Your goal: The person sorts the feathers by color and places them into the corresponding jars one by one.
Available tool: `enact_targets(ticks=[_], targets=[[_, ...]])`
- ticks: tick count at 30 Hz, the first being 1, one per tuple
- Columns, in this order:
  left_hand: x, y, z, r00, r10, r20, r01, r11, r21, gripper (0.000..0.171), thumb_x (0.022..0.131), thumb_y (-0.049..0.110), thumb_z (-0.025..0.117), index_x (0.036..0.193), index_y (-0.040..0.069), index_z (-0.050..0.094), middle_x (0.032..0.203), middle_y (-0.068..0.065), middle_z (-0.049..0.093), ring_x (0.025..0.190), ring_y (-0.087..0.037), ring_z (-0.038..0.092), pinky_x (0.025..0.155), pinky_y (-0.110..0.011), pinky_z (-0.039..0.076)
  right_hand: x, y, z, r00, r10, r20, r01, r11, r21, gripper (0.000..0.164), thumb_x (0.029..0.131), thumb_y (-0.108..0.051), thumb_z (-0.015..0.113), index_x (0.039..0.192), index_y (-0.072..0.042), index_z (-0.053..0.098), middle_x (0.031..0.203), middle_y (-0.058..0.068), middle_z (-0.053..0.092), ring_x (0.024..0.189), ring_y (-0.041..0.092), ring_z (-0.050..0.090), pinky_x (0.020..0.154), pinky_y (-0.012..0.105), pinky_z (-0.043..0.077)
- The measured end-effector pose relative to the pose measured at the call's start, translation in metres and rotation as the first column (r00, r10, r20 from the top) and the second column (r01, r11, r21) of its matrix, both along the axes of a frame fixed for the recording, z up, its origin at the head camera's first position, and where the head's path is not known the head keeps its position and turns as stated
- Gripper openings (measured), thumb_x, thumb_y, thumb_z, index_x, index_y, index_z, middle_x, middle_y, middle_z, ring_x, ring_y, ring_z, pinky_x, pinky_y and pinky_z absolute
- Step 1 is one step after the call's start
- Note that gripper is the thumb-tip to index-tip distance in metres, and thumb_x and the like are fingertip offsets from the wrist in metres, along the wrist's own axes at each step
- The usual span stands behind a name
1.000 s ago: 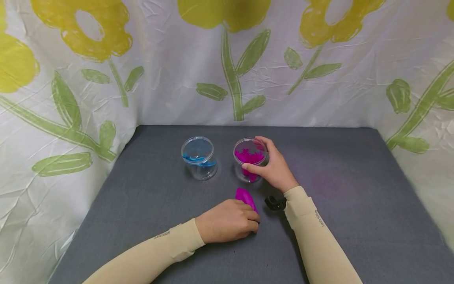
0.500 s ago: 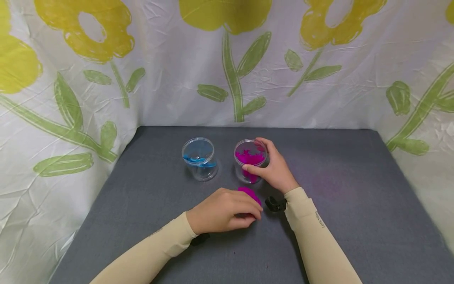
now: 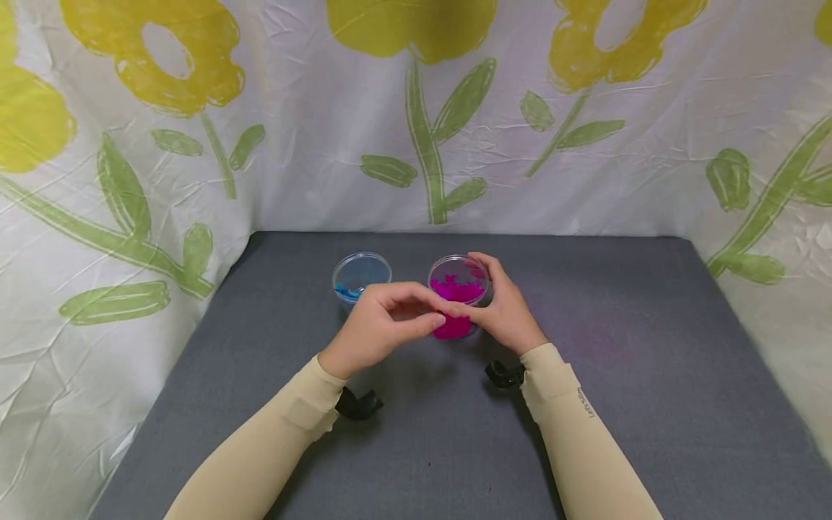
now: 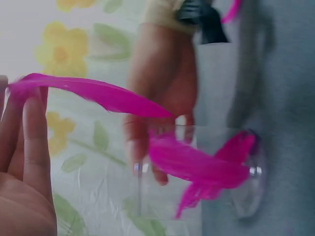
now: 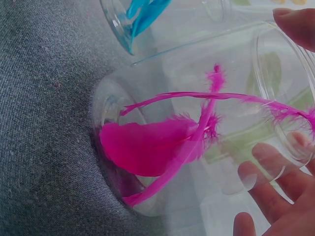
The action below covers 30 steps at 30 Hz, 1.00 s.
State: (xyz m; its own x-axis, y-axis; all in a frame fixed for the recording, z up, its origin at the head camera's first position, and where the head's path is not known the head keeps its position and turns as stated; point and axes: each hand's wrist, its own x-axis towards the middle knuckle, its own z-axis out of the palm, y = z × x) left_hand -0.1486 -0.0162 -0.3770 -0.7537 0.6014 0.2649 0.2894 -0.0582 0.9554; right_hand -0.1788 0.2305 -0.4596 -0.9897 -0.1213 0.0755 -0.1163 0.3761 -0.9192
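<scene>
My left hand (image 3: 373, 328) pinches a magenta feather (image 4: 93, 93) by one end, between thumb and fingers. The feather reaches across to the near side of a clear plastic jar (image 5: 192, 61), overlapping it in the head view. My right hand (image 3: 510, 310) holds this jar near its rim, thumb on the near side and fingers on the far side. Inside the jar lie several magenta feathers (image 5: 152, 147). The jar stands upright on the grey cloth.
A second clear jar (image 3: 361, 254) with blue feathers (image 5: 147, 17) stands to the left, partly hidden behind my left hand. A grey cloth (image 3: 416, 462) covers the table. At the back hangs a white flowered curtain (image 3: 292, 166). A black strap (image 3: 503, 374) circles the right wrist.
My left hand has picked up the magenta feather from the cloth and moved it forward and up to the jar. The right hand and both jars stay in place.
</scene>
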Motion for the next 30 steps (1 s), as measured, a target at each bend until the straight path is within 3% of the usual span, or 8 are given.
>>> enact_targets(ticks=[4,11,19,25,30], targets=[[-0.011,-0.002,0.011,0.993,0.072,0.090,-0.078,0.995,0.067,0.017,0.102,0.008,0.075,0.118,0.005,0.077,0.120,-0.010,0.080,0.105,-0.030,0.077,0.092,-0.039,0.066,-0.002,0.001,0.000,1.000,0.012,-0.006,-0.012,1.000,0.001,0.100,0.081,-0.029,0.095,0.163,-0.026,0.037,0.165,-0.001,0.051,0.153,0.026,0.047,0.123,0.059,0.045],[-0.033,0.003,0.020,0.970,0.200,0.137,-0.219,0.966,0.138,0.018,0.104,0.016,0.073,0.120,0.007,0.074,0.121,-0.008,0.080,0.104,-0.026,0.076,0.090,-0.037,0.066,0.001,-0.001,0.004,0.998,-0.009,0.069,0.009,1.000,-0.010,0.103,0.081,-0.044,0.095,0.164,-0.029,0.036,0.164,0.001,0.049,0.147,0.026,0.050,0.117,0.057,0.052],[-0.049,0.011,0.016,0.951,0.208,0.228,-0.260,0.938,0.229,0.020,0.105,0.017,0.072,0.122,0.006,0.075,0.123,-0.009,0.078,0.102,-0.020,0.073,0.087,-0.032,0.064,0.002,-0.002,0.003,0.996,-0.011,0.091,0.014,0.999,-0.032,0.105,0.079,-0.058,0.094,0.163,-0.032,0.036,0.163,-0.004,0.048,0.143,0.023,0.053,0.117,0.056,0.052],[-0.055,0.016,0.010,0.933,0.236,0.273,-0.304,0.921,0.244,0.018,0.105,0.016,0.072,0.121,0.009,0.074,0.123,-0.005,0.079,0.101,-0.017,0.070,0.086,-0.031,0.062,0.002,-0.002,0.002,0.997,-0.007,0.079,0.009,0.999,-0.037,0.105,0.080,-0.058,0.093,0.164,-0.031,0.036,0.164,-0.003,0.048,0.144,0.024,0.052,0.118,0.056,0.051],[-0.058,0.023,0.004,0.925,0.258,0.278,-0.323,0.920,0.220,0.017,0.105,0.016,0.072,0.121,0.010,0.074,0.122,-0.005,0.079,0.101,-0.016,0.073,0.086,-0.031,0.063,0.002,-0.001,0.002,0.997,-0.010,0.077,0.014,0.999,-0.043,0.103,0.080,-0.057,0.093,0.163,-0.031,0.037,0.161,-0.003,0.050,0.142,0.024,0.054,0.116,0.056,0.053]])
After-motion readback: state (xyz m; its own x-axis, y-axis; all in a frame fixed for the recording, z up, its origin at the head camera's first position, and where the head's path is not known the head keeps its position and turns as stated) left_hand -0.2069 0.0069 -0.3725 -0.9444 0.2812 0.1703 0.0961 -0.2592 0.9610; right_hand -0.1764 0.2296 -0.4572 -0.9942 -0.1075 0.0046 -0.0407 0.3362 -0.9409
